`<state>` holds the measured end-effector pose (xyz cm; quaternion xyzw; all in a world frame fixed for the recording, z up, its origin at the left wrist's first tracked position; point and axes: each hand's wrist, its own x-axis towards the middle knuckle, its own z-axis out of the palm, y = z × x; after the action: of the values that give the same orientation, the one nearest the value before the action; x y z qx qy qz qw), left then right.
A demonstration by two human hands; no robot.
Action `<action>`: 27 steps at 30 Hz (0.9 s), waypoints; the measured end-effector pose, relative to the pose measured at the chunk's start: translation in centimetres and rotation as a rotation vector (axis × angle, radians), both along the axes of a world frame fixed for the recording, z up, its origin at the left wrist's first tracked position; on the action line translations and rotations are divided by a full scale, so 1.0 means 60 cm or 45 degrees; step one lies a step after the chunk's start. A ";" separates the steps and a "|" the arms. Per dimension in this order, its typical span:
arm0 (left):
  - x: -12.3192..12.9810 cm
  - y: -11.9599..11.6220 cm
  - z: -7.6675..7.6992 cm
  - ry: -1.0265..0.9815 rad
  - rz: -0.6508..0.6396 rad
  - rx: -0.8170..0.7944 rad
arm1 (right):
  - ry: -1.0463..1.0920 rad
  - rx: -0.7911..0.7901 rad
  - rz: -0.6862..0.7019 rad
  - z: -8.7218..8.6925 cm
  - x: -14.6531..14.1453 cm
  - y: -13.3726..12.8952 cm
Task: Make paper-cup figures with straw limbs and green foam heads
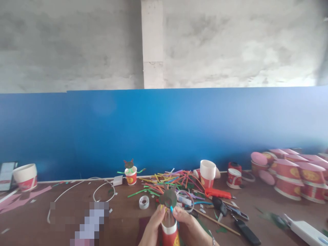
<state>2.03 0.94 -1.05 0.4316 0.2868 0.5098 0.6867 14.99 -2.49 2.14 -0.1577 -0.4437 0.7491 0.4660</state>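
At the bottom centre, a red and white paper cup (170,232) stands between my two hands. Above its rim is a dark green paper piece (168,197) with rounded shapes. My left hand (154,222) is closed at the cup's left rim, pinching a yellow strip. On the right side, my right hand (188,222) pinches a blue strip (171,208) just under the green piece. A finished-looking cup figure (131,177) with a dark eared head and green arms stands farther back, left of centre.
Coloured sticks (176,179) lie in a pile beyond my hands. Nearby are a tape roll (144,202), an orange tool (218,193), keys (219,206) and a white cup (207,172). Stacked red cups (288,181) stand right; a white cable (74,189) curves left.
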 end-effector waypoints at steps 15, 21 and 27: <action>-0.001 -0.039 0.023 -0.103 -0.019 0.124 | 0.022 -0.061 0.024 -0.001 0.006 -0.002; -0.011 -0.045 0.032 0.137 0.009 0.279 | 0.038 -0.144 -0.003 0.001 -0.002 -0.001; -0.014 -0.052 0.044 0.432 0.173 0.483 | -0.025 -0.191 -0.233 -0.009 -0.002 0.005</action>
<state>1.17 -2.16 1.57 0.6116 0.3255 0.5198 0.4999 14.90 -2.19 1.62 -0.2392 -0.3747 0.7329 0.5150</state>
